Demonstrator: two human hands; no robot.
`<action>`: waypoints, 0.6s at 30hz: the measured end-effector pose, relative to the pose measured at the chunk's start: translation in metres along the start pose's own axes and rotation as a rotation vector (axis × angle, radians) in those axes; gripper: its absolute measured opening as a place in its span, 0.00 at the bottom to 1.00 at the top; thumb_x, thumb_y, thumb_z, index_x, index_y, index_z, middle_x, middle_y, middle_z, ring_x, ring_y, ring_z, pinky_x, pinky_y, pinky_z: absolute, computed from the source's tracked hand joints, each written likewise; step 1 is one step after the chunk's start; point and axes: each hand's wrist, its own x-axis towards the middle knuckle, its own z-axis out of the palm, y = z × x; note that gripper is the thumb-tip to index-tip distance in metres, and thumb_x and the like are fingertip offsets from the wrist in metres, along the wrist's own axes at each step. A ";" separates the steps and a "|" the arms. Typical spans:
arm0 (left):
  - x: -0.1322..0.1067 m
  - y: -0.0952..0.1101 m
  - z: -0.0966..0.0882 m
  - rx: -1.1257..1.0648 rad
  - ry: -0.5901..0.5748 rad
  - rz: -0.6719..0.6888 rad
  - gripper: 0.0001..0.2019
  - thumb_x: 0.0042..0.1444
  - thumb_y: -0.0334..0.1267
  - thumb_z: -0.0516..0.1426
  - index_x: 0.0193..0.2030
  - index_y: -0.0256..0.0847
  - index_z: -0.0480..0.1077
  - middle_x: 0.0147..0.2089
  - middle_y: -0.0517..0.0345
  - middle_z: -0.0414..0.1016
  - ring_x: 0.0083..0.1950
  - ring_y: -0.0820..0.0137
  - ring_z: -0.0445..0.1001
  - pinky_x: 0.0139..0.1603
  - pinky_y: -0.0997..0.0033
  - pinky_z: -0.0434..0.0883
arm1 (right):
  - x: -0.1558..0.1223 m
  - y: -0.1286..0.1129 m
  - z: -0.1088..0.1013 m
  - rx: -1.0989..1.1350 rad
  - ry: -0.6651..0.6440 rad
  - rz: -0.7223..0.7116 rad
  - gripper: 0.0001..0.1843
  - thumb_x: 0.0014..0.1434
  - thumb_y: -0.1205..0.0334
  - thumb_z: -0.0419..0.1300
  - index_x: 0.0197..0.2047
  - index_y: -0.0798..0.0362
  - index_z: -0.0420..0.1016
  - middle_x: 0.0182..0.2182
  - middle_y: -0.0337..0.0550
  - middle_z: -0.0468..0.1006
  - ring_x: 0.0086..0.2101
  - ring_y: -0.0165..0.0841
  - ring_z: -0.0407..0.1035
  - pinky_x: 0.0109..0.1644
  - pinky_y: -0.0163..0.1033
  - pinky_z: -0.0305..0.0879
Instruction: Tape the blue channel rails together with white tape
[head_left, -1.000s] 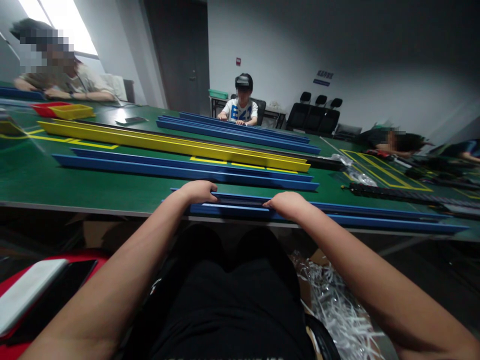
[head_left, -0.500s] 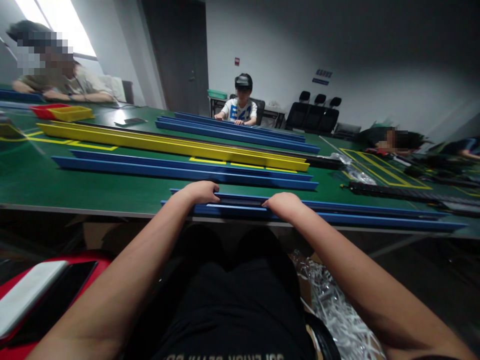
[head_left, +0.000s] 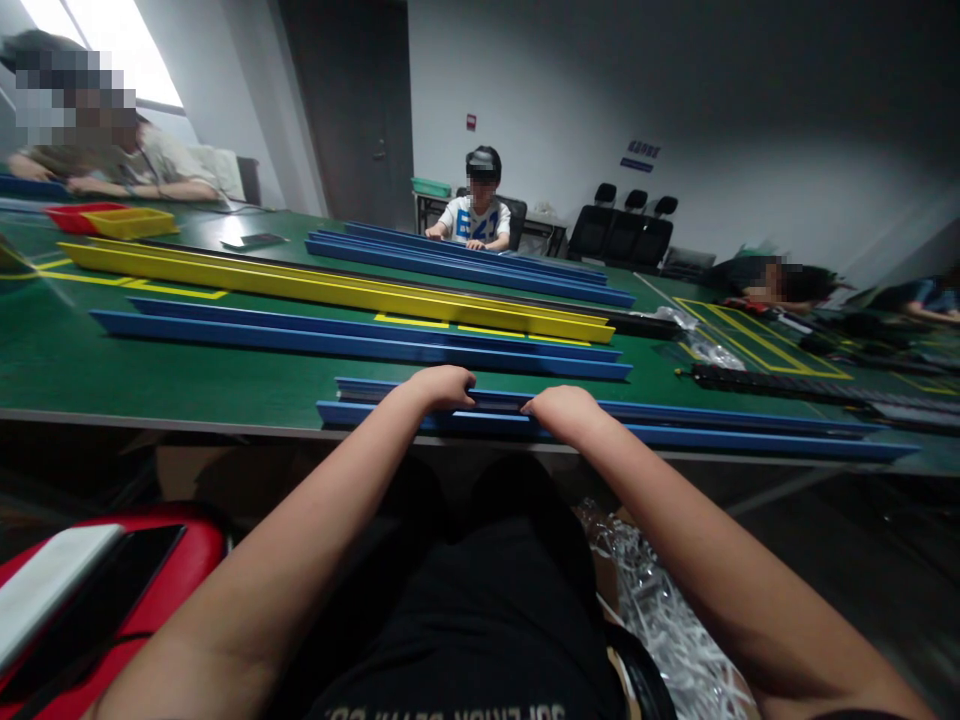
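Note:
A long blue channel rail (head_left: pixel 750 432) lies along the near edge of the green table (head_left: pixel 150 385), with a dark strip (head_left: pixel 499 403) in its groove. My left hand (head_left: pixel 442 387) rests on the rail with fingers curled over the strip. My right hand (head_left: pixel 564 410) sits a little to the right, fingers curled onto the same strip. The fingertips of both hands are hidden over the rail's far side.
More blue rails (head_left: pixel 360 340) and a yellow rail (head_left: pixel 337 290) lie further back. Red and yellow bins (head_left: pixel 112 218) stand far left. Other people sit around the table. A red case with a phone (head_left: pixel 82 590) is at my lower left; shredded plastic (head_left: pixel 675 640) lies below.
My left hand has slid to the right along the rail, closing the gap to my right hand. The right hand has stayed about where it was.

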 end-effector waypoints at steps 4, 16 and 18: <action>0.017 0.019 0.005 -0.003 0.007 0.016 0.17 0.48 0.51 0.58 0.42 0.46 0.75 0.42 0.50 0.80 0.40 0.60 0.76 0.34 0.67 0.66 | 0.001 0.000 -0.001 0.010 -0.013 0.009 0.22 0.62 0.66 0.52 0.55 0.41 0.77 0.47 0.50 0.80 0.46 0.45 0.75 0.47 0.45 0.69; 0.024 0.038 0.011 0.018 0.060 0.024 0.16 0.52 0.52 0.56 0.43 0.48 0.75 0.44 0.50 0.80 0.43 0.59 0.76 0.38 0.66 0.68 | 0.003 0.002 -0.001 -0.003 -0.021 0.019 0.21 0.62 0.64 0.52 0.53 0.43 0.79 0.46 0.51 0.81 0.45 0.45 0.75 0.47 0.46 0.69; 0.022 0.036 0.011 0.022 0.067 0.030 0.16 0.52 0.52 0.56 0.42 0.48 0.75 0.44 0.50 0.80 0.44 0.59 0.76 0.39 0.66 0.68 | 0.002 0.003 -0.001 -0.012 -0.019 0.016 0.21 0.62 0.64 0.52 0.53 0.43 0.79 0.47 0.51 0.80 0.45 0.45 0.75 0.46 0.45 0.69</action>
